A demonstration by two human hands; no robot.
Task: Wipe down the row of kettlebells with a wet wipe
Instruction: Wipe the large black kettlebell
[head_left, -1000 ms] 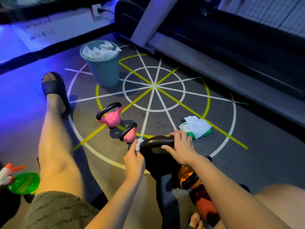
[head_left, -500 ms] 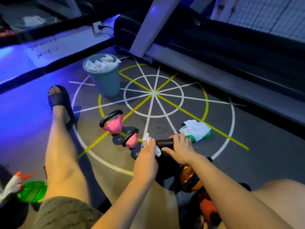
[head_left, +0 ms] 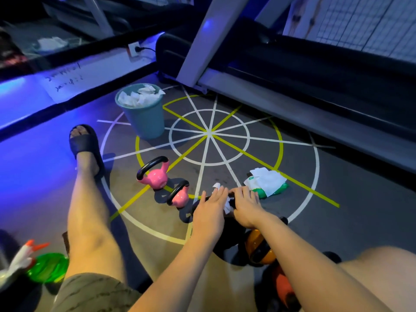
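Ahead of the black kettlebell [head_left: 228, 230] you have open floor [head_left: 297, 158] across to the bin [head_left: 144, 120] and the treadmill [head_left: 292, 102]. Leftward the small pink kettlebell [head_left: 180, 197] stands just beside it, with the larger pink kettlebell [head_left: 155, 176] and your leg [head_left: 90, 210] beyond; rightward the wipe pack [head_left: 267, 183] lies near.

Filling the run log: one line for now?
left hand: presses white wet wipe on black kettlebell handle | right hand: grips handle

Left hand [head_left: 210, 207]: we see it laid flat, pressing the wet wipe [head_left: 227, 205] onto the black kettlebell [head_left: 228, 233] handle.
Right hand [head_left: 246, 206]: we see fingers curled over that handle.
Beyond: larger pink kettlebell [head_left: 155, 177], smaller pink kettlebell [head_left: 180, 196], bin [head_left: 146, 120].
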